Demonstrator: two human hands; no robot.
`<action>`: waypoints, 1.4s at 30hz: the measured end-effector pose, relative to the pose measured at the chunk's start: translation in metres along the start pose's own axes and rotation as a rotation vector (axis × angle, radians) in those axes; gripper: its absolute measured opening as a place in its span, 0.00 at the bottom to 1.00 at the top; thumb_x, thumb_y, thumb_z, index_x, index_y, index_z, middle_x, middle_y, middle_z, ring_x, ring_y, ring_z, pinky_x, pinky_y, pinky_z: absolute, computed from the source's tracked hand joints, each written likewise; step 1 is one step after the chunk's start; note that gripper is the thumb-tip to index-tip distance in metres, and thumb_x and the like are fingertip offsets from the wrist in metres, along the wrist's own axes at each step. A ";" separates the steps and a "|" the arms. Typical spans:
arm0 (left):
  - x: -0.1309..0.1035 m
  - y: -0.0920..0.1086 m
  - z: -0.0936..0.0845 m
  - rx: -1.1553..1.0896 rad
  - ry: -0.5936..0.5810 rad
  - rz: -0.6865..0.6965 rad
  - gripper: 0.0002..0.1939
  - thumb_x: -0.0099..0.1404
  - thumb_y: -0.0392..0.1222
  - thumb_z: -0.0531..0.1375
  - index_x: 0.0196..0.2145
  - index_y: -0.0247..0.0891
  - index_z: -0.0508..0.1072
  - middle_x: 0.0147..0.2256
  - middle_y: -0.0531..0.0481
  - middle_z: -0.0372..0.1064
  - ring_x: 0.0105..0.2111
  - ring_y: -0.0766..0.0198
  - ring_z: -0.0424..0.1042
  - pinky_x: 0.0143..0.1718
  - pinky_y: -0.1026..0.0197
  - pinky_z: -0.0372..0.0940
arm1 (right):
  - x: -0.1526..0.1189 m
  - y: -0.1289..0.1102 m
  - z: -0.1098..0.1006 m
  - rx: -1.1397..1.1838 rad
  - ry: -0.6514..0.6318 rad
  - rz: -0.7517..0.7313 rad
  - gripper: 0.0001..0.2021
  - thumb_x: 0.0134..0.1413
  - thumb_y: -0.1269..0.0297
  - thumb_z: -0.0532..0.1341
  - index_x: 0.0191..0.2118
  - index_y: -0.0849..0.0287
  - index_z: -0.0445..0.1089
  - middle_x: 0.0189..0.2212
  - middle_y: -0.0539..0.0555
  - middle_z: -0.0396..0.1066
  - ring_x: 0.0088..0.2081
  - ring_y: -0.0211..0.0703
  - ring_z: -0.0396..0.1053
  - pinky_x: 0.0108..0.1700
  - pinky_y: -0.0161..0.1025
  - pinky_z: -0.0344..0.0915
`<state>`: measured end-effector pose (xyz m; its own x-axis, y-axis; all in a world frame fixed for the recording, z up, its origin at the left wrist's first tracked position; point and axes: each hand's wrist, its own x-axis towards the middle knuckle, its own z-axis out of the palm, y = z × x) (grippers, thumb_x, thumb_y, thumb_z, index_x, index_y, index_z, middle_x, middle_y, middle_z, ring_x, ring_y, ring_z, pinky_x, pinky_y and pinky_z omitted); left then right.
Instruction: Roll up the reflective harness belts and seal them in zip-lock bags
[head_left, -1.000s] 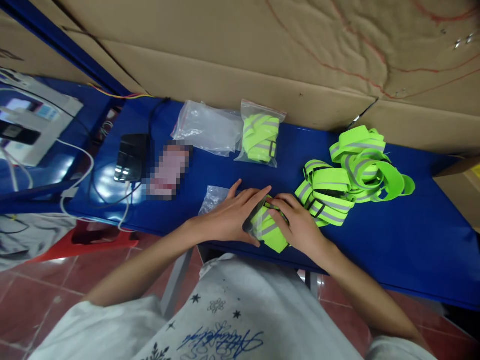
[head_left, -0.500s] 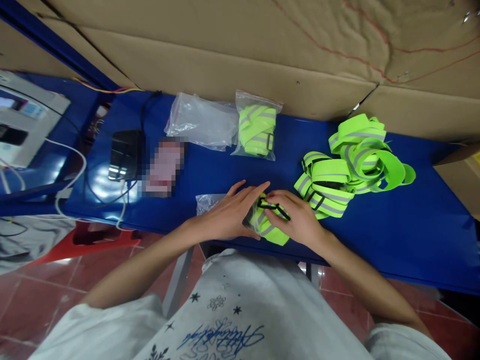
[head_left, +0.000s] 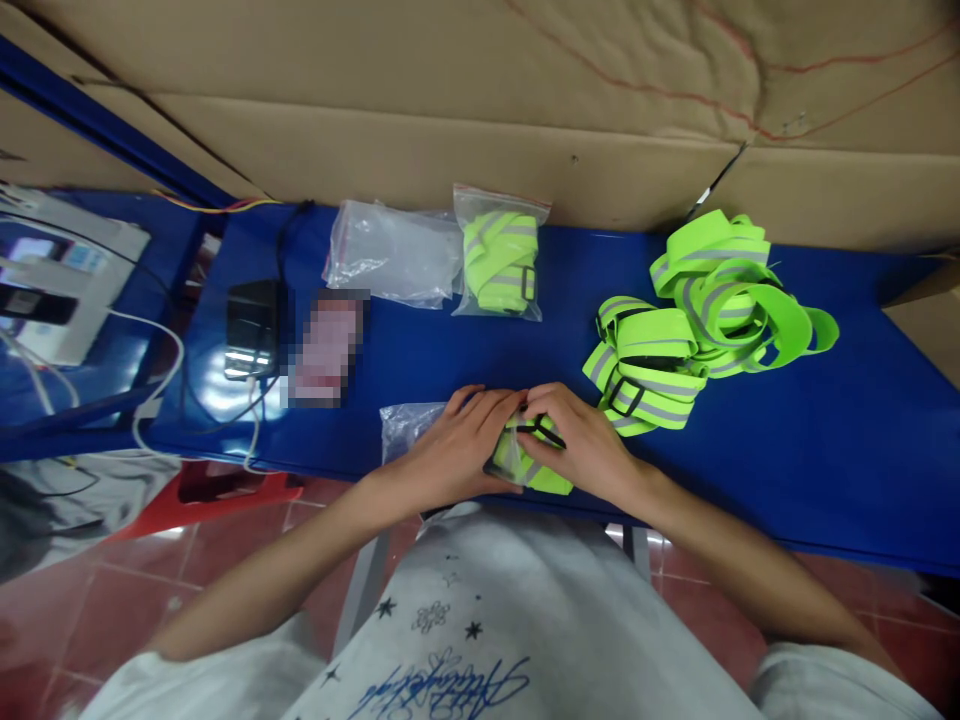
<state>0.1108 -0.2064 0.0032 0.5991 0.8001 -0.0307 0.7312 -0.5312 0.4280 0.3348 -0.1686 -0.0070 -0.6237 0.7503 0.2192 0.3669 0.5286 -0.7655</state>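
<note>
Near the table's front edge, my left hand point(head_left: 466, 440) holds a clear plastic bag point(head_left: 405, 428), its flat end sticking out to the left. A folded neon-yellow reflective strap point(head_left: 551, 476) with black buckle parts lies partly inside the bag's mouth. My right hand point(head_left: 589, 437) grips that strap from the right, fingers closed at its upper edge. The fingertips of both hands almost meet. Behind them lies a bagged neon strap point(head_left: 501, 260), beside a stack of flat clear bags point(head_left: 394, 250). To the right sits a pile of loose neon straps point(head_left: 667, 350).
A black adapter point(head_left: 253, 325) with cables and a blurred pinkish rectangle point(head_left: 326, 350) lie on the blue table point(head_left: 787, 470) at the left. A white device point(head_left: 82, 270) is at far left. Cardboard point(head_left: 420, 150) lines the back; a red stool point(head_left: 202, 490) stands below.
The fingers of my left hand have drawn closer together at the bag's mouth, and my right fingertips have moved left against them. The whole view has shifted slightly.
</note>
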 end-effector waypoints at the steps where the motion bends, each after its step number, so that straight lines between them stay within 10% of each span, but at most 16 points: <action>1: 0.001 0.003 0.002 0.012 0.000 -0.010 0.60 0.54 0.62 0.76 0.71 0.36 0.50 0.62 0.30 0.67 0.63 0.37 0.68 0.67 0.33 0.60 | 0.000 0.000 0.002 0.007 0.017 0.012 0.05 0.67 0.66 0.61 0.45 0.53 0.65 0.48 0.58 0.74 0.50 0.46 0.77 0.47 0.43 0.76; 11: 0.008 0.002 -0.010 0.029 0.094 -0.106 0.52 0.52 0.46 0.74 0.67 0.39 0.54 0.60 0.34 0.69 0.59 0.38 0.71 0.59 0.39 0.68 | 0.007 0.007 -0.019 0.222 -0.055 -0.035 0.18 0.65 0.65 0.62 0.56 0.53 0.57 0.55 0.62 0.66 0.60 0.51 0.68 0.63 0.53 0.69; 23: 0.027 0.011 -0.014 0.282 0.060 0.008 0.73 0.53 0.53 0.77 0.76 0.27 0.31 0.59 0.27 0.68 0.55 0.35 0.72 0.57 0.40 0.67 | 0.000 0.009 -0.008 -0.018 0.030 -0.011 0.11 0.73 0.59 0.57 0.55 0.53 0.69 0.63 0.62 0.67 0.63 0.54 0.71 0.60 0.54 0.75; 28: 0.032 0.015 -0.038 0.363 0.222 0.173 0.51 0.73 0.53 0.61 0.77 0.30 0.33 0.52 0.34 0.75 0.50 0.44 0.76 0.53 0.46 0.67 | -0.007 0.001 -0.018 -0.058 0.177 -0.137 0.12 0.68 0.56 0.63 0.54 0.50 0.72 0.61 0.60 0.69 0.57 0.55 0.74 0.56 0.53 0.77; 35: 0.065 -0.010 -0.045 0.343 0.575 0.347 0.49 0.72 0.65 0.59 0.75 0.31 0.47 0.49 0.36 0.76 0.45 0.49 0.77 0.46 0.53 0.66 | 0.003 0.000 -0.033 0.083 0.463 -0.166 0.18 0.68 0.68 0.62 0.61 0.49 0.71 0.58 0.60 0.68 0.63 0.54 0.70 0.64 0.57 0.72; 42: 0.084 -0.026 -0.024 0.285 0.481 0.341 0.47 0.72 0.60 0.60 0.75 0.34 0.43 0.51 0.36 0.76 0.49 0.48 0.78 0.48 0.51 0.68 | 0.013 0.016 -0.029 -0.003 0.471 -0.104 0.13 0.63 0.73 0.64 0.51 0.53 0.75 0.53 0.61 0.72 0.55 0.50 0.76 0.55 0.51 0.77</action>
<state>0.1341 -0.1190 0.0111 0.6485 0.5740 0.4999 0.6232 -0.7775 0.0844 0.3524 -0.1387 0.0012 -0.2772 0.7915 0.5447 0.3216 0.6106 -0.7237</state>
